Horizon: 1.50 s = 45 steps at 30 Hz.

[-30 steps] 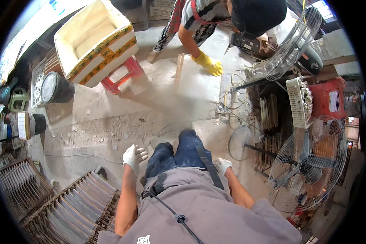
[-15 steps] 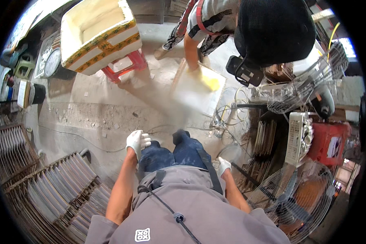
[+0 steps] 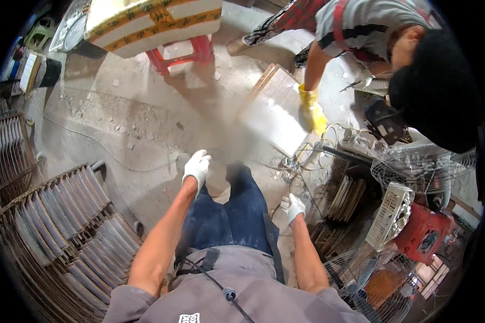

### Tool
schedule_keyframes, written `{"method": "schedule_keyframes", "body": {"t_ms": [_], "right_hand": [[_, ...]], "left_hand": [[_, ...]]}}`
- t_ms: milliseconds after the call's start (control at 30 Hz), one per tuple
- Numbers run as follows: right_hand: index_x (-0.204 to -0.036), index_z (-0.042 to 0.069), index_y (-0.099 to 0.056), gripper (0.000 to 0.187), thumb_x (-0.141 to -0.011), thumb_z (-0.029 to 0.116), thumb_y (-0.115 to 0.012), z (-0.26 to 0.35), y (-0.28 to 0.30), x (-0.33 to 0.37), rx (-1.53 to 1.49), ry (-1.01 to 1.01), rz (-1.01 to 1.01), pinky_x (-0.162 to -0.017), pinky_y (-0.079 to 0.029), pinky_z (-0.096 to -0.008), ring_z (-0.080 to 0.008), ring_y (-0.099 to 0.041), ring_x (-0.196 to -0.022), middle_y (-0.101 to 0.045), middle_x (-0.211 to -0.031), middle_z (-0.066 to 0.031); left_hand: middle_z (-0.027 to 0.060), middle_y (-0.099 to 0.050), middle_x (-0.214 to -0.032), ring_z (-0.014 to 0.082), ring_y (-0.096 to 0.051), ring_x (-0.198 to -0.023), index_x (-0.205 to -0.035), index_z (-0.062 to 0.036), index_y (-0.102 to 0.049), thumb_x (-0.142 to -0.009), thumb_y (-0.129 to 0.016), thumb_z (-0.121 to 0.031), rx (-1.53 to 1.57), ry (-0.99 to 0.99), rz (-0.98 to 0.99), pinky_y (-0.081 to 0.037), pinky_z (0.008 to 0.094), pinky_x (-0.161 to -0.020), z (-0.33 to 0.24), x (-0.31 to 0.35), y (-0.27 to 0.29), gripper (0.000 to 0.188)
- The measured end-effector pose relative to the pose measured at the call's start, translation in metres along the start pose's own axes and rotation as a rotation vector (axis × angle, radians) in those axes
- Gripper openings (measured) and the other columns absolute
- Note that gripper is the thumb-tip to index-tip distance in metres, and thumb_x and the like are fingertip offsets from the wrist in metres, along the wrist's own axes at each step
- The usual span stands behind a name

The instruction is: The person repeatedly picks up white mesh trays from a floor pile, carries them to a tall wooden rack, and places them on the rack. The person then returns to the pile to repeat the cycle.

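My left hand (image 3: 196, 169), in a white glove, hangs in front of my left thigh with its fingers loosely bent and nothing in them. Lower and to the right, my right hand (image 3: 293, 207), gloved likewise, is held beside my right leg, empty, its half-curled fingers a little apart. Neither hand touches anything. Ahead on the floor lies a stack of pale, flat tiles or boards (image 3: 280, 116); a blurred patch in mid-picture hides its near left corner. A co-worker bends over it, a yellow-gloved hand (image 3: 311, 112) at its right edge.
Racks of upright slabs (image 3: 54, 215) line the left. Beyond are a foam box (image 3: 161, 24) and a red stool (image 3: 180, 54). Cables (image 3: 307, 153), wire-guarded fans (image 3: 374, 285), a white crate (image 3: 389, 215) and a red plastic stool (image 3: 424, 231) crowd the right. Small chips litter the floor.
My view has shifted forward and left. Both my hands sit higher, the right one more fully visible. The co-worker has moved right, the gloved hand going from over the stack to its right edge.
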State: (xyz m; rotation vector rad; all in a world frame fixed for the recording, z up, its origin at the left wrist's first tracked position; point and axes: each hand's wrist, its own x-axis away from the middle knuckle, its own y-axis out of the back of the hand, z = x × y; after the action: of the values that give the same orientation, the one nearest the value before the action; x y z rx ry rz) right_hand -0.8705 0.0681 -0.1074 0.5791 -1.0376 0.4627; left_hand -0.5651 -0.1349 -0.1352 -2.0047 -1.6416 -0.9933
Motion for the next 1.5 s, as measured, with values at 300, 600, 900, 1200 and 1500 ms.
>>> {"method": "schedule_keyframes", "body": {"t_ms": [300,600,900,1200,1500], "right_hand": [[-0.108,0.009,-0.047,0.033,-0.084,0.031,-0.049,0.015,-0.029,-0.06,0.081,0.015,-0.131,-0.056,-0.041,-0.0274,-0.0173,-0.053,-0.069,-0.056,-0.093,-0.0086],[-0.118,0.005,-0.038,0.047,-0.088,0.04,-0.034,0.053,-0.047,-0.143,-0.189,0.125,0.235,-0.073,-0.043,-0.0412,-0.0266,-0.05,-0.087,-0.047,-0.11,-0.0119],[-0.131,0.003,-0.019,0.064,-0.087,0.047,-0.032,0.082,-0.1,-0.114,-0.127,0.166,0.031,-0.08,-0.039,-0.0355,-0.0232,-0.048,-0.097,-0.039,-0.124,-0.0115],[-0.126,0.001,-0.03,0.057,-0.087,0.043,-0.036,0.08,-0.091,-0.116,-0.114,0.188,-0.095,-0.06,-0.045,-0.0256,-0.0195,-0.051,-0.079,-0.042,-0.121,-0.012],[-0.111,0.005,-0.043,0.038,-0.088,0.035,-0.039,0.085,-0.105,-0.116,-0.206,0.329,0.018,-0.057,-0.046,-0.0359,-0.0216,-0.053,-0.075,-0.053,-0.096,-0.0082]], "left_hand": [[0.0123,-0.043,-0.123,0.0266,-0.042,-0.113,-0.125,-0.0049,-0.033,-0.079,-0.038,-0.005,-0.345,-0.022,0.109,-0.031,0.0294,-0.095,0.006,-0.053,-0.043,0.047],[0.0169,-0.04,-0.124,0.0318,-0.042,-0.11,-0.13,-0.0139,-0.027,-0.075,-0.038,-0.003,-0.357,0.139,0.17,-0.032,0.0337,-0.093,-0.017,-0.073,-0.097,0.057],[0.0218,-0.044,-0.118,0.0363,-0.047,-0.103,-0.131,-0.0197,-0.027,-0.073,-0.038,-0.003,-0.327,-0.207,-0.164,-0.036,0.0376,-0.087,-0.009,-0.107,-0.122,0.061],[0.0196,-0.044,-0.12,0.0341,-0.048,-0.102,-0.13,-0.0168,-0.028,-0.075,-0.04,-0.007,-0.096,0.305,-0.104,-0.038,0.0365,-0.085,-0.031,-0.077,-0.109,0.057],[0.0203,-0.034,-0.128,0.0311,-0.029,-0.121,-0.126,-0.0008,-0.03,-0.071,-0.036,0.003,-0.307,-0.315,-0.21,-0.023,0.0337,-0.101,-0.019,-0.126,-0.153,0.055]]}}
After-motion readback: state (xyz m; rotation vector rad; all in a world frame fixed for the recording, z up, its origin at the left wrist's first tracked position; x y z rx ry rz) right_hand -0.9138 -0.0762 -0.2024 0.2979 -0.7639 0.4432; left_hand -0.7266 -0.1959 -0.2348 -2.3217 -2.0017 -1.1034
